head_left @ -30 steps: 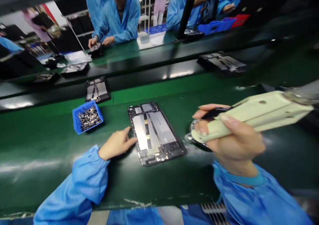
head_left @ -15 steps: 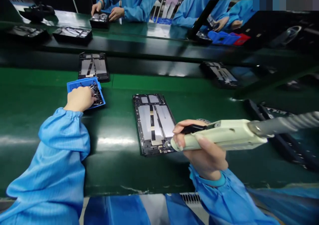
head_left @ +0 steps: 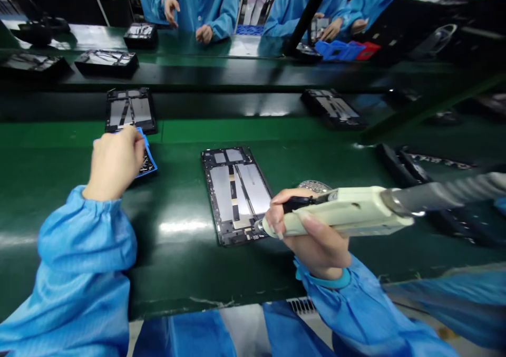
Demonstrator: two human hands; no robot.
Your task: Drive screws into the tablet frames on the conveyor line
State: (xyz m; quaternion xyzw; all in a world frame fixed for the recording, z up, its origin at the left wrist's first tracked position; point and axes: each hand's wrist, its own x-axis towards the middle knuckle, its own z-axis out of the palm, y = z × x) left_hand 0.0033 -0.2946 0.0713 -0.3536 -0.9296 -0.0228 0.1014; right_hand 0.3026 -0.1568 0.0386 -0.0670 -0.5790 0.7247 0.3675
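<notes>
My left hand (head_left: 116, 162) is over a small blue tray (head_left: 148, 148) of small dark and shiny parts, covering much of it. Its fingers are curled together, and whatever they pinch is hidden. In my right hand (head_left: 312, 241) is a cream-coloured electric screwdriver (head_left: 348, 209), with a grey sleeve and cable trailing off to the right. The screwdriver's nose sits at the lower right corner of an opened tablet (head_left: 221, 193) lying flat before me, its silver panels and dark ribbon strip exposed. I cannot tell whether the bit touches it.
Behind the blue tray lies another opened tablet (head_left: 130, 109), and one more (head_left: 334, 109) is at the back right. A round, perforated metal dish (head_left: 314, 186) is partly behind my right hand. Dark frames (head_left: 399, 164) lie to the right. Co-workers in blue stand across the line.
My left hand has lifted a little from inside the blue tray, fingers drawn together. The screwdriver stays at the tablet's corner. Across the line, a co-worker's hands have left a device. The view has shifted slightly.
</notes>
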